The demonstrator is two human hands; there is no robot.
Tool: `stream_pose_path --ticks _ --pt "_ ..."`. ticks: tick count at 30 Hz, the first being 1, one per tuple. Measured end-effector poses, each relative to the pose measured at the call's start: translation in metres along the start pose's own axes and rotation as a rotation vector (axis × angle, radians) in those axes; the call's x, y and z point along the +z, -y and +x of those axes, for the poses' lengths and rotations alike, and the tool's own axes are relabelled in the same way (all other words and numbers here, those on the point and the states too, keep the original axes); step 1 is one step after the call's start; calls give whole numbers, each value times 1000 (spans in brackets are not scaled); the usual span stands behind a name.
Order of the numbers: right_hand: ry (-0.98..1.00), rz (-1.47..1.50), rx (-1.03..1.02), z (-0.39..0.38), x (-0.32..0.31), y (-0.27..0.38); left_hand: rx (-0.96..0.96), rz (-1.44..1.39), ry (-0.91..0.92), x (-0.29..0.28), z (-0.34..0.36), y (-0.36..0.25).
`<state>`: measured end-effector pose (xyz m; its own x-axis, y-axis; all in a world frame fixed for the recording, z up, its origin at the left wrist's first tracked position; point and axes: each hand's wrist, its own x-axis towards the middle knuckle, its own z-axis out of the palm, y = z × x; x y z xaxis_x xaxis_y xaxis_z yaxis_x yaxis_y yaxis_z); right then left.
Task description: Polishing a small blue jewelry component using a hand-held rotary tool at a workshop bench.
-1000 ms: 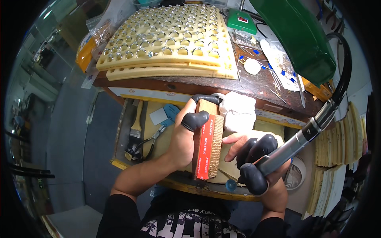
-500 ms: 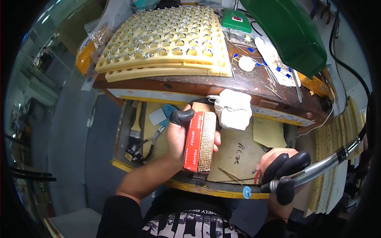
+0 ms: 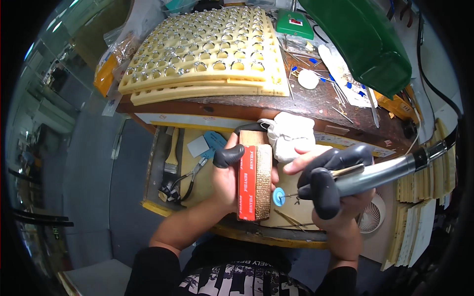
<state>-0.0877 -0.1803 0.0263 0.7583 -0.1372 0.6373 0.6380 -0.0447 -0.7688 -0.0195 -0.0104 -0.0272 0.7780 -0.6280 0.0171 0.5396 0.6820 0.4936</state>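
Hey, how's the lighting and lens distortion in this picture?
Head view: corners fall to black, and the wooden desk edge bows, likely lens distortion; head view: the silver handpiece carries a bright sheen, the white bundle looks brightly lit.

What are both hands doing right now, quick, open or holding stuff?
Left hand: closed, holding a block with a red side.
Right hand: closed, holding a silver rotary tool with a blue disc at its tip.

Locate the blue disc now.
In the head view, the blue disc is right of centre, at the tip of the rotary handpiece in the right hand, just right of the red-sided block in the left hand.
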Motion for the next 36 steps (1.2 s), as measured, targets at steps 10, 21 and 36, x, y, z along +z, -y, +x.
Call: stream_pose_path --ticks 10,21,36 --pt "111 -294 -161 6 3 -9 175 350 -55 10 5 -2" --pt "85 -400 -109 7 11 -8 230 431 -16 13 4 -4" --pt "98 -415 -138 7 12 -11 252 469 -15 14 5 -4"
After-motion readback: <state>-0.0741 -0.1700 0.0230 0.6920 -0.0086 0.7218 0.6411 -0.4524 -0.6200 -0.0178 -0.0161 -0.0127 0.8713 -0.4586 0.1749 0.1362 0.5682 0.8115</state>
